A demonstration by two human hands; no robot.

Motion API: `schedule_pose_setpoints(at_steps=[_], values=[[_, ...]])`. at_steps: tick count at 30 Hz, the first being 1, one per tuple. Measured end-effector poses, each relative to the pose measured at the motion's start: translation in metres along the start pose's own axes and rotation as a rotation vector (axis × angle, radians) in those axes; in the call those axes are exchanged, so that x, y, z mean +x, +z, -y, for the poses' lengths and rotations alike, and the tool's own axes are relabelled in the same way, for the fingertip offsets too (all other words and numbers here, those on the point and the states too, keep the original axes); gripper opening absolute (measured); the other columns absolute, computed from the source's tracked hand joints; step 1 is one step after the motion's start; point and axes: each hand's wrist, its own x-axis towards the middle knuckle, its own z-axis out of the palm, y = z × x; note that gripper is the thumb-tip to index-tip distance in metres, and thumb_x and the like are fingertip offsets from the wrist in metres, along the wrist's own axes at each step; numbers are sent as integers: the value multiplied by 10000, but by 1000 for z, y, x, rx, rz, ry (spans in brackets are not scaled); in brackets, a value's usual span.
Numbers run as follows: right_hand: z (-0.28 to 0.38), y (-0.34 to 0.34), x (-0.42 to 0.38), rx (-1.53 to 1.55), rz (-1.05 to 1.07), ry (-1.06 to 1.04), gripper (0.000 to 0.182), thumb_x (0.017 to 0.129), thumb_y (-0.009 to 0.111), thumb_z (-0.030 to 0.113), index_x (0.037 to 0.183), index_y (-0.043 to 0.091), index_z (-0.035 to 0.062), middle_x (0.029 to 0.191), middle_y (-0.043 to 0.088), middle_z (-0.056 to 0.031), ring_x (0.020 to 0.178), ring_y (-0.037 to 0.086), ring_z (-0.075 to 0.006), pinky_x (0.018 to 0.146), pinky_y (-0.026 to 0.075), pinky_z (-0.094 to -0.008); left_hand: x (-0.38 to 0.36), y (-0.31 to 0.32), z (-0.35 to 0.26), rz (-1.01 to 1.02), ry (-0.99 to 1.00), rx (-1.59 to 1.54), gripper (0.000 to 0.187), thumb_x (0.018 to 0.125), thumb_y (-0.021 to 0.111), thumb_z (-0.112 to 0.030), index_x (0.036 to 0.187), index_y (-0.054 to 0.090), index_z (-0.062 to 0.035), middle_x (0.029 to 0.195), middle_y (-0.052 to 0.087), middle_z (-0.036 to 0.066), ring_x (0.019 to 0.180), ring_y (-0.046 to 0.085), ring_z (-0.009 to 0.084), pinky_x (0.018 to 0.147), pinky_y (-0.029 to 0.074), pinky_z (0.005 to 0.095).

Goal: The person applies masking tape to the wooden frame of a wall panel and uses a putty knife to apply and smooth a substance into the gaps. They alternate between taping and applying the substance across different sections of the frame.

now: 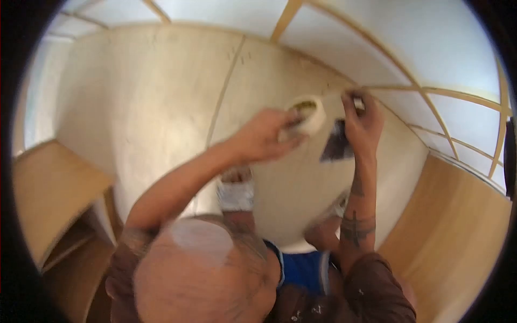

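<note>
My left hand [272, 134] is closed around a roll of masking tape [313, 117], cream-coloured with a dark opening in its middle. The hand and the roll are slightly blurred. To its right, my right hand [363, 126] is raised with thumb and fingers curled together near the wooden trim. What it pinches, if anything, is too small to make out. A dark flat piece [336, 144] shows just left of the right hand and is partly hidden behind it.
Pale boards [167, 97] with a seam spread ahead of me. White panels [458, 59] in a wooden lattice [371, 46] line the top and right. A wooden shelf unit [59, 188] stands left, and a wooden surface [447, 215] lies right. My foot [236, 188] shows below.
</note>
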Motion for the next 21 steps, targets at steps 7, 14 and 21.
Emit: schedule_pose_setpoints(at_steps=[7, 14, 21], values=[[40, 36, 15, -137, 98, -139, 119, 927, 727, 111, 1006, 737, 21, 800, 721, -104, 549, 566, -117, 553, 459, -282, -22, 21, 22, -253, -59, -197, 358, 895, 801, -239, 1091, 701, 44, 908, 740, 197, 832, 737, 261, 781, 562, 365], [42, 56, 23, -49, 88, -172, 108, 911, 730, 89, 987, 739, 13, 878, 754, -121, 604, 625, -163, 589, 495, -295, -6, 4, 28, -296, -190, -186, 364, 889, 792, -240, 1092, 701, 48, 911, 744, 197, 816, 739, 239, 770, 569, 357], [66, 45, 34, -253, -74, -379, 97, 894, 734, 111, 960, 742, 40, 869, 747, -112, 659, 662, -225, 641, 520, -324, 15, 14, 43, -348, -308, -191, 367, 919, 773, -268, 1086, 700, 51, 903, 751, 137, 805, 700, 164, 738, 552, 314]])
